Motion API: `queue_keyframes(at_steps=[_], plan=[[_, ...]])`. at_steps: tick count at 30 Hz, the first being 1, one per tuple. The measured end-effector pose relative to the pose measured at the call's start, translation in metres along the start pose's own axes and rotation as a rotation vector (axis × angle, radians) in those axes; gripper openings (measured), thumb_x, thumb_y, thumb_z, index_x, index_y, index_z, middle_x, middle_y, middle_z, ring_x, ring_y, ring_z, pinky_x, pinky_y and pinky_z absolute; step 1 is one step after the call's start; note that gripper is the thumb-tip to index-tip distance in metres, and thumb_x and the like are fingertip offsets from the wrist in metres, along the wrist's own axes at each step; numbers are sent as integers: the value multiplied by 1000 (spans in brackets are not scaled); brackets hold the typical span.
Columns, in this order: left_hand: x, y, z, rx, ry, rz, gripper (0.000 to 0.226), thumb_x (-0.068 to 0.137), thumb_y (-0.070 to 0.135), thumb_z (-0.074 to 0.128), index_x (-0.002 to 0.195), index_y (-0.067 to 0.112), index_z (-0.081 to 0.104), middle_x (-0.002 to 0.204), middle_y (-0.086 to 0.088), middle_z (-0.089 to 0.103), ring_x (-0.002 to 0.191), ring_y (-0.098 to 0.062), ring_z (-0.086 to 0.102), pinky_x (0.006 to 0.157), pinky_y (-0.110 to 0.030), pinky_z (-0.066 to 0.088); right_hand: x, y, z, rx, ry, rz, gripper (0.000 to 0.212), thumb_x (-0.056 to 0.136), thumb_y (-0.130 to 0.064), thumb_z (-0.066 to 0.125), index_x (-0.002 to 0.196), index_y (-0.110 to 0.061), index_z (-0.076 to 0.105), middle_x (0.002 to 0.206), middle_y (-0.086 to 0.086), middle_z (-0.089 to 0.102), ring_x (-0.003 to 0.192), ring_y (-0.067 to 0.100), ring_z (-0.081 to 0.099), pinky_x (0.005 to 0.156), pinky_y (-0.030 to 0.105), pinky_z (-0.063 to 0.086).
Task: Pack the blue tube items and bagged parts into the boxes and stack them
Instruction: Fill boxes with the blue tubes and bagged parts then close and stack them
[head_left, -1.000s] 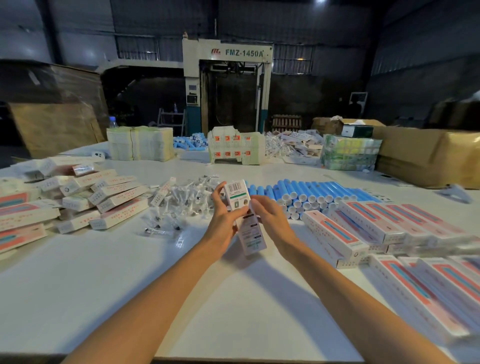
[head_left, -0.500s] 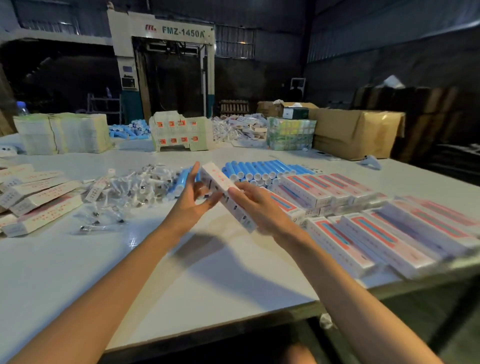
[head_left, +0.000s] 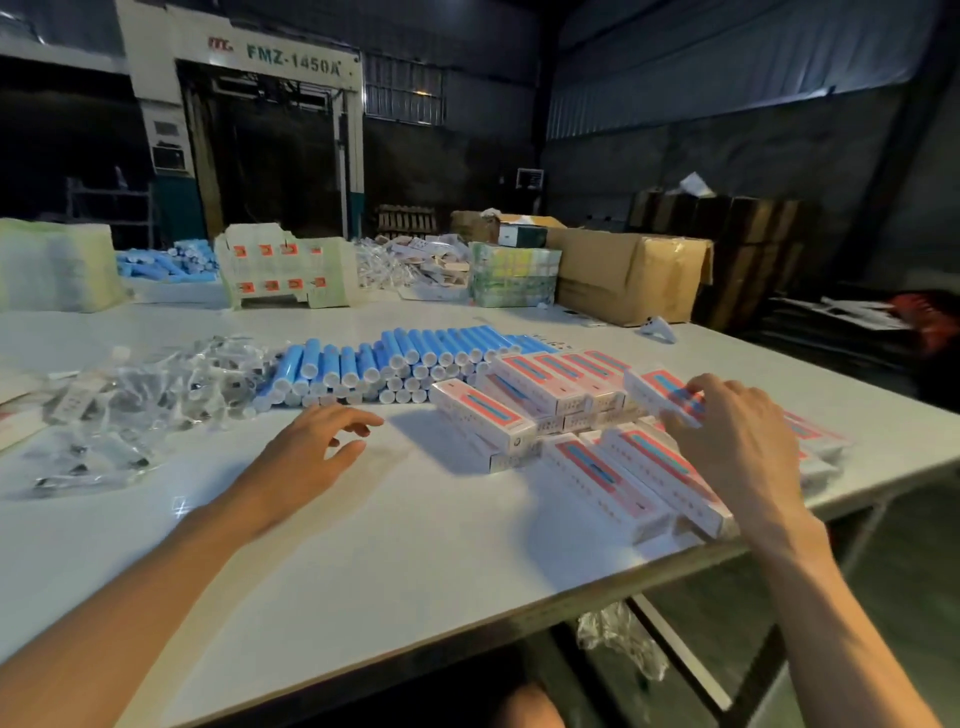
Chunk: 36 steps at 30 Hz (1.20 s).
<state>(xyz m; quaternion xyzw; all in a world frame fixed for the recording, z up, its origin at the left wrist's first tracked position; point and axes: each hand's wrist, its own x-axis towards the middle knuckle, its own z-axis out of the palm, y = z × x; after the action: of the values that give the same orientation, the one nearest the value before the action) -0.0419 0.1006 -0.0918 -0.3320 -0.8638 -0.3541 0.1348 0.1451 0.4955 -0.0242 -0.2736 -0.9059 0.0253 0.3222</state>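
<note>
The right hand (head_left: 737, 441) gripped a pink-and-white box (head_left: 657, 387), fingers curled over its nearer end, atop the stacked boxes (head_left: 524, 384) by the table's (head_left: 415, 519) right edge. Its long axis slanted from far-left to near-right, like its neighbours. The left hand (head_left: 306, 457) hung over mid-table, fingers loosely spread and holding nothing, near the blue tubes (head_left: 415, 353), whose white caps faced the near edge.

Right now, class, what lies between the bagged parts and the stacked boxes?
Rows of blue tubes fill the stretch between bagged parts and boxes; the head view shows it.
</note>
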Motion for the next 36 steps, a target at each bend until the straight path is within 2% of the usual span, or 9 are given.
queue_keyframes(at_steps=[4, 10, 15, 20, 23, 27, 30, 33, 36], plan=[[1, -3, -1, 28, -53, 18, 28, 106, 11, 63, 125, 28, 73, 121, 11, 67, 120, -7, 60, 102, -33, 52, -5, 16, 5, -63, -23, -11, 48, 97, -45, 67, 135, -17, 59, 123, 9, 66, 113, 28, 56, 98, 45, 48], [0, -7, 1, 22, -75, 24, 26, 106, 13, 64, 123, 29, 74, 121, 12, 67, 118, -4, 61, 99, -28, 52, -14, 23, 16, -157, -103, -42, 46, 102, -45, 58, 137, -15, 56, 143, 12, 48, 131, 31, 44, 110, 45, 39], [1, -13, 2, 16, -67, 8, 28, 106, 13, 63, 122, 32, 74, 124, 14, 66, 115, -1, 63, 96, -21, 50, -6, -29, 11, 157, 29, -211, 34, 103, -38, 62, 129, -16, 64, 130, 7, 62, 114, 24, 53, 97, 40, 48], [3, -15, 3, 71, 10, -20, 26, 106, 12, 63, 121, 28, 77, 118, 10, 71, 103, -15, 70, 96, -41, 57, 3, -147, 13, 543, -4, -438, 10, 100, -22, 61, 100, -16, 70, 96, 0, 72, 86, 20, 60, 71, 41, 54], [6, -12, -2, 139, 88, -60, 27, 106, 17, 55, 119, 24, 79, 114, 4, 75, 94, -19, 70, 92, -42, 58, -10, -219, 32, 737, -67, -548, 12, 99, -15, 58, 94, -13, 69, 83, -2, 70, 71, 16, 60, 60, 37, 51], [11, -11, -11, 289, 111, -233, 26, 100, 10, 55, 113, 21, 75, 109, -1, 77, 95, -26, 69, 85, -37, 54, -38, -296, 78, 1017, -241, -492, 11, 99, -15, 60, 92, -12, 66, 78, -1, 66, 70, 18, 58, 64, 35, 42], [9, -19, -32, 364, 55, -334, 24, 96, 10, 57, 111, 18, 73, 108, -11, 77, 102, -37, 70, 78, -39, 52, -60, -328, 114, 1144, -369, -388, 12, 102, -15, 58, 96, -8, 65, 84, 4, 69, 78, 23, 63, 74, 44, 50], [1, -35, -58, 384, 45, -436, 29, 93, 8, 56, 109, 25, 75, 113, -5, 77, 105, -29, 70, 90, -40, 56, -70, -339, 142, 1220, -466, -328, 9, 103, -15, 57, 100, -11, 63, 84, 6, 69, 79, 26, 63, 75, 48, 50], [-14, -59, -84, 429, 123, -509, 26, 96, 12, 57, 111, 28, 71, 113, 2, 74, 106, -24, 68, 87, -39, 55, -70, -341, 154, 1242, -475, -357, 9, 102, -16, 57, 96, -18, 63, 78, -1, 67, 71, 16, 60, 67, 41, 47]])
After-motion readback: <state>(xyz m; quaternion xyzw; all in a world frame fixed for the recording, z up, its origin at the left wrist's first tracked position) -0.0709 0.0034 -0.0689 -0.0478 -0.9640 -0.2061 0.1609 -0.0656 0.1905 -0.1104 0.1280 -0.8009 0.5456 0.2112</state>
